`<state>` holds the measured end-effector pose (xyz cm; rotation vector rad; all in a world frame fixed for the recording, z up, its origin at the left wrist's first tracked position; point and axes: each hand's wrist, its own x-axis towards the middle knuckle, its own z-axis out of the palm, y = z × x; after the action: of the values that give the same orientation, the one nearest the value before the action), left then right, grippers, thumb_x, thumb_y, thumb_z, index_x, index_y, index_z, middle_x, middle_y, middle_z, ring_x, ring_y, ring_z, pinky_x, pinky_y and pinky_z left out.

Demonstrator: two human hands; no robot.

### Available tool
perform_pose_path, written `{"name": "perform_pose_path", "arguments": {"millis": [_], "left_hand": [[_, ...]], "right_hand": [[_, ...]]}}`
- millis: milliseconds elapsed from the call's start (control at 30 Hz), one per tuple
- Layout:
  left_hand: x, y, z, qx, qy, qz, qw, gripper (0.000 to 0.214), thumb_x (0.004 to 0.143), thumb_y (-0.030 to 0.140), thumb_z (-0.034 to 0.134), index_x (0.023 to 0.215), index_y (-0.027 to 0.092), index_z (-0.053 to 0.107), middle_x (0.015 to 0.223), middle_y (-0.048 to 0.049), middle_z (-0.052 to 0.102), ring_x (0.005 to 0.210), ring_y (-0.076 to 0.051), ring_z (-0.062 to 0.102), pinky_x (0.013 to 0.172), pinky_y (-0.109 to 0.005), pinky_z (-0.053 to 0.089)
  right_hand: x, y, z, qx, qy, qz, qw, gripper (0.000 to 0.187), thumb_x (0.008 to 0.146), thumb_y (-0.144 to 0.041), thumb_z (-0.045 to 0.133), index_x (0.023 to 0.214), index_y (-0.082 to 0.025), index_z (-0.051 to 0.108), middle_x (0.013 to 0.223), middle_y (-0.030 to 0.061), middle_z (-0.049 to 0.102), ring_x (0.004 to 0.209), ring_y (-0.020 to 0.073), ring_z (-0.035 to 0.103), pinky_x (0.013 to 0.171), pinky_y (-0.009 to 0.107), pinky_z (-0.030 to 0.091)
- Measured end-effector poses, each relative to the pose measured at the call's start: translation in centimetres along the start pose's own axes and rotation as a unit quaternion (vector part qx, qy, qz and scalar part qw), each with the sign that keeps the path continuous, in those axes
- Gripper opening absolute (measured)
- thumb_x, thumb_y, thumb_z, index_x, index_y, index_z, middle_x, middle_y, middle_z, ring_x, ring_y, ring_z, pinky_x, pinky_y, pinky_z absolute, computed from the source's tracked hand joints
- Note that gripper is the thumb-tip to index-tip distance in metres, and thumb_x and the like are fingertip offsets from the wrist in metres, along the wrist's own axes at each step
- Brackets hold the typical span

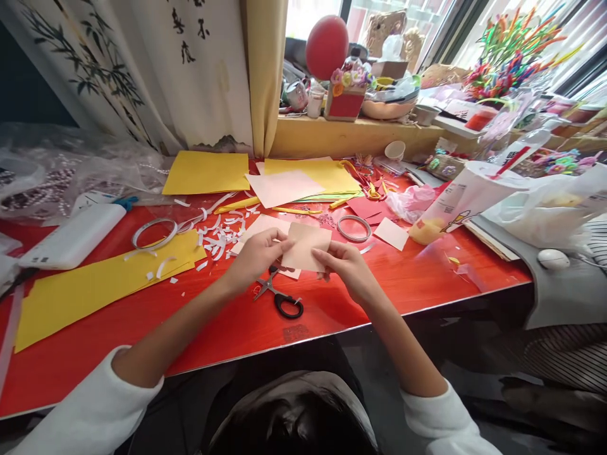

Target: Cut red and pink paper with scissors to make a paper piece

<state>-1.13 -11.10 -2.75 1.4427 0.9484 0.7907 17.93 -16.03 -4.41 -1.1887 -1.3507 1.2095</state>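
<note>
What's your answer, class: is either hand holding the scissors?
No, the scissors lie on the table, while the left hand and right hand hold a paper square.

We extend the left forearm point(183, 328) from between seven and eight o'clock and the right forearm point(396, 344) from five o'clock. Our left hand point(260, 256) sits at nine o'clock of our right hand point(348, 268), apart. Both grips are pinched, thumbs uppermost, fingers bent.

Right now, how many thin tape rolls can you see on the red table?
2. One tape roll overlaps the yellow paper, left of the left hand; the other tape roll is just beyond the right hand. More may be hidden.
</note>
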Motion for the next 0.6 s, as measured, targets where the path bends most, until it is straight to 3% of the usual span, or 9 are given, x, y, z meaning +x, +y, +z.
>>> {"name": "perform_pose_path", "arguments": {"millis": [133,233,300,400,500,600], "left_hand": [[-0.2,0.5,0.9,0.026,-0.02,0.011,0.999,0.032,0.082,0.048,0.056,0.091,0.018,0.056,0.077,-0.0041,0.069,0.065,-0.014,0.064,0.062,-0.026,0.051],[-0.1,0.9,0.7,0.033,0.009,0.005,0.999,0.033,0.085,0.049,0.051,0.095,0.018,0.055,0.074,-0.0032,0.067,0.06,-0.013,0.062,0.059,-0.025,0.049],[-0.1,1.0,0.4,0.044,0.022,0.0,0.999,0.032,0.085,0.048,0.05,0.094,0.017,0.056,0.071,-0.0025,0.066,0.058,-0.013,0.061,0.057,-0.024,0.048],[0.1,0.8,-0.2,0.083,0.034,0.001,0.996,0.032,0.085,0.048,0.05,0.094,0.018,0.057,0.069,-0.0019,0.066,0.056,-0.013,0.058,0.053,-0.023,0.046],[0.3,0.6,-0.7,0.16,0.045,0.032,0.986,0.033,0.086,0.05,0.047,0.094,0.021,0.059,0.072,-0.0012,0.067,0.057,-0.013,0.057,0.055,-0.024,0.044],[-0.4,1.2,-0.8,0.282,0.089,0.14,0.945,0.027,0.087,0.045,0.048,0.091,0.023,0.062,0.079,-0.0029,0.068,0.068,-0.017,0.061,0.063,-0.027,0.045]], "right_hand": [[-0.7,1.7,-7.3,-0.053,0.191,0.005,0.98,0.034,0.07,-0.046,0.07,0.079,-0.014,0.062,0.061,-0.0014,0.057,0.048,0.0091,0.053,0.043,0.021,0.04],[-0.5,2.9,-13.6,-0.095,0.327,0.055,0.939,0.035,0.062,-0.041,0.074,0.081,-0.015,0.06,0.068,0.0009,0.061,0.048,0.0096,0.053,0.044,0.023,0.041],[0.0,3.6,-16.3,-0.122,0.354,0.084,0.923,0.034,0.064,-0.038,0.072,0.085,-0.015,0.057,0.064,0.0028,0.062,0.048,0.0127,0.055,0.044,0.024,0.042],[0.8,4.5,-17.7,-0.171,0.365,0.121,0.907,0.036,0.067,-0.037,0.069,0.092,-0.015,0.053,0.055,0.0034,0.06,0.045,0.0168,0.055,0.042,0.027,0.041],[1.1,4.9,-17.4,-0.222,0.389,0.135,0.884,0.047,0.067,-0.038,0.07,0.103,-0.014,0.05,0.058,0.005,0.062,0.049,0.0214,0.058,0.047,0.031,0.043],[0.6,4.8,-16.6,-0.383,0.419,0.131,0.813,0.048,0.071,-0.043,0.067,0.105,-0.013,0.051,0.078,0.0143,0.065,0.07,0.0283,0.063,0.061,0.038,0.046]]}}
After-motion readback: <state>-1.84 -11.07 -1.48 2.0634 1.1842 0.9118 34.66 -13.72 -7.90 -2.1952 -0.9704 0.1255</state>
